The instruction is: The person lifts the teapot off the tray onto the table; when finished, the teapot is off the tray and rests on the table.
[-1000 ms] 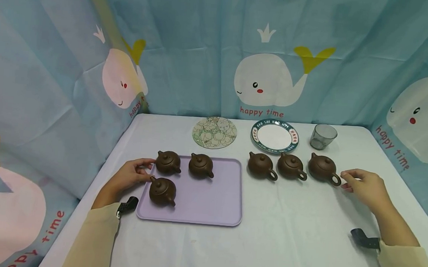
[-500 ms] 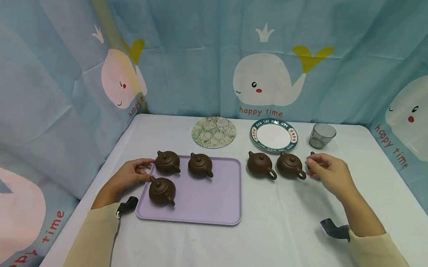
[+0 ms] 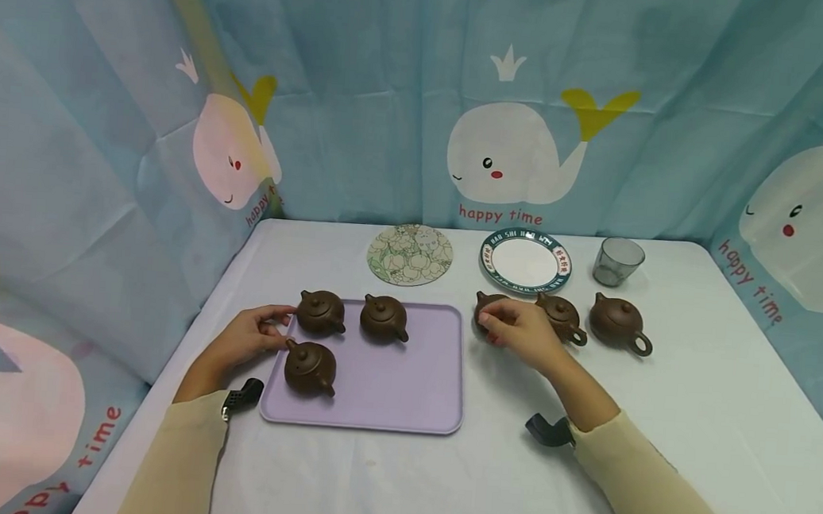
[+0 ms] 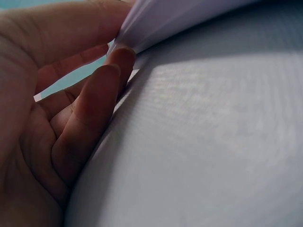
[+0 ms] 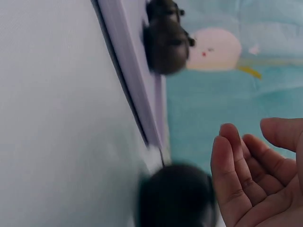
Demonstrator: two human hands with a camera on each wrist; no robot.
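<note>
At the left edge of the lilac tray, my left hand grips the rim; the left wrist view has the thumb and fingers on either side of the tray's edge. Three brown teapots stand on the tray: one at back left, one at back middle, one at front left. My right hand hovers before a teapot right of the tray and partly hides it. In the right wrist view its fingers are apart around nothing. Two more teapots, one middle and one right, complete that row.
Behind the teapots lie a round patterned mat, a plate with a green rim and a grey glass cup. A white cloth covers the table. Blue whale-print curtains hang round the back and sides.
My right hand has moved left from the right-hand teapot's handle, past the middle one, to the teapot nearest the tray. The teapots stay put, and my left hand keeps its hold on the tray.
</note>
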